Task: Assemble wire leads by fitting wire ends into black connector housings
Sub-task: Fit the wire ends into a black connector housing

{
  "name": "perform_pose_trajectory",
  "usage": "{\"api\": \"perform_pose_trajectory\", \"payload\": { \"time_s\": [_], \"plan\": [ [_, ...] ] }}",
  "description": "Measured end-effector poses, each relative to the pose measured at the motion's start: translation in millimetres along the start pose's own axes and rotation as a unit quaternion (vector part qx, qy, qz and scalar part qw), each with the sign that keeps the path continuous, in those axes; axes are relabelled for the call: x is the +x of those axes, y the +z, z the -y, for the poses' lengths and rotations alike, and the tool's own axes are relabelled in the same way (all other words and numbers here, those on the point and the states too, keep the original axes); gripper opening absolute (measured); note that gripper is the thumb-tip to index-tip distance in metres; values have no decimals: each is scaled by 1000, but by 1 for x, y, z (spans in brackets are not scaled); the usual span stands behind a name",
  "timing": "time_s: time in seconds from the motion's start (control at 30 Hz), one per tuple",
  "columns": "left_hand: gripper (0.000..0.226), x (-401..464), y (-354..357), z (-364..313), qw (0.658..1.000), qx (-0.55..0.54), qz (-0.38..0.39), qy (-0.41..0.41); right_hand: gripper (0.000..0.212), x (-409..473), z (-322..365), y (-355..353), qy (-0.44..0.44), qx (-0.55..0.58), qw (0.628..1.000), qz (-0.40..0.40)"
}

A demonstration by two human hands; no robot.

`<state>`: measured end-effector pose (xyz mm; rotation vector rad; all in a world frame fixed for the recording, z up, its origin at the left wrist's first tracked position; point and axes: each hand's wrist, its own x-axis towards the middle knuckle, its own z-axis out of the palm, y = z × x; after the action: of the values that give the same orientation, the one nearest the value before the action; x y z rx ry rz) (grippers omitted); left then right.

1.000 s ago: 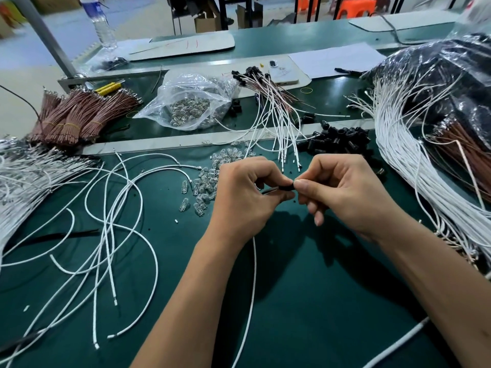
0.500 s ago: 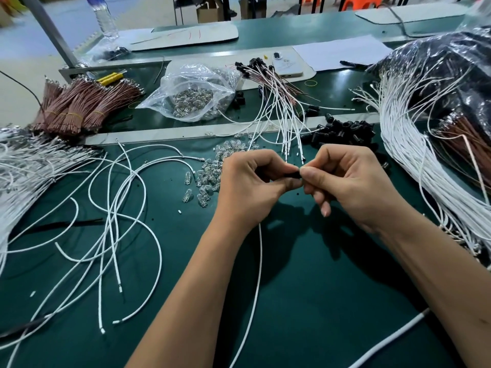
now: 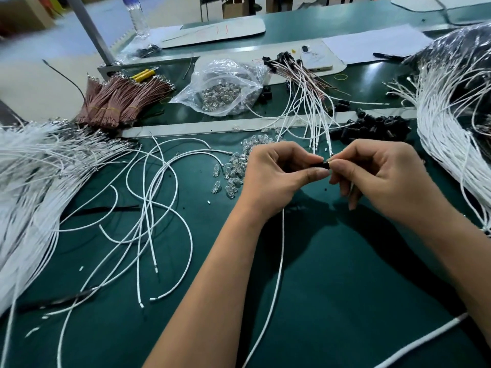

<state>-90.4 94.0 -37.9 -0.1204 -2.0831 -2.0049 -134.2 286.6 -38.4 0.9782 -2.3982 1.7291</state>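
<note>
My left hand point(image 3: 276, 176) pinches a small black connector housing point(image 3: 320, 164) between thumb and fingers above the green mat. A white wire point(image 3: 276, 282) hangs down from under this hand toward the near edge. My right hand point(image 3: 377, 176) meets it from the right, its thumb and forefinger pinching at the housing's right end, where a small metal tip shows. More black housings point(image 3: 372, 127) lie heaped just behind my hands. Finished leads point(image 3: 305, 83) with black housings fan out behind them.
Loose white wires point(image 3: 148, 208) sprawl at left beside a big white bundle point(image 3: 29, 181). Another white bundle point(image 3: 451, 123) lies at right. Clear small bulbs point(image 3: 231, 176) are scattered mid-table, and a plastic bag point(image 3: 220, 88) holds more. Brown wire bundles point(image 3: 119, 102) lie at back left.
Both hands stayed together on the housing, with the fingers shifting slightly. The view tipped a little, so the hands sit higher in frame.
</note>
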Motion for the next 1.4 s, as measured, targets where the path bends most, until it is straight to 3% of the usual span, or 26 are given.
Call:
{"api": "perform_pose_trajectory", "payload": {
  "time_s": [0.53, 0.73, 0.87, 1.0, 1.1, 1.17, 1.27, 1.4],
  "plan": [
    [19, 1, -10, 2, 998, -27, 61, -23, 14, -5, 4, 9, 3, 17, 1000, 17],
    [21, -1, -3, 1, 994, -83, 51, -41, 10, -4, 10, 7, -21, 25, 999, -22],
    [23, 1, -3, 1, 995, -85, 47, -18, 5, -4, 15, 6, -77, -41, 996, -31],
    [25, 3, -1, 0, 997, -78, 29, 9, 6, -4, 20, 9, -133, -143, 979, -63],
    [27, 4, -4, 0, 997, -67, -8, 32, 8, -4, 22, 9, -118, -132, 977, -117],
    [30, 4, -7, -2, 992, -118, -17, 37, 10, -5, 24, 7, -113, -107, 974, -164],
    [31, 2, -8, -9, 980, -191, 35, 39, 10, -7, 29, 9, -147, -127, 958, -211],
    [37, 0, -6, -13, 975, -208, 66, 39, 10, -11, 37, 17, -206, -171, 936, -230]
  ]
}}
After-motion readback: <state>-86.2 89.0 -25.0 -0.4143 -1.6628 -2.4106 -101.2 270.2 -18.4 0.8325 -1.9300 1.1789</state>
